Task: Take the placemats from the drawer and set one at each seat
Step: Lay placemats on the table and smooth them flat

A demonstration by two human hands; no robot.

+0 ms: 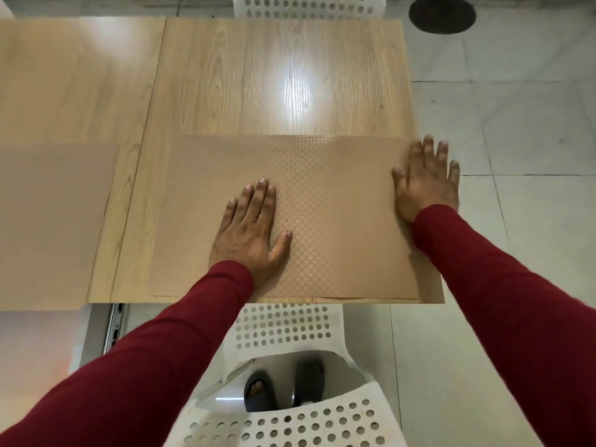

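A tan dotted placemat [322,195] lies flat on the wooden table [258,75], along its near edge in front of a white chair. My left hand [250,229] rests palm down on the mat's middle, fingers spread. At the mat's right edge my right hand [425,182] also presses flat, near the table's right side. A second tan placemat [48,221] lies on the table at the left, apart from both hands.
A white perforated chair [290,414] stands between me and the table, with my sandalled feet seen through it. Another white chair [306,6] is at the far side. A metal drawer rail [114,324] shows under the table edge. Tiled floor lies to the right.
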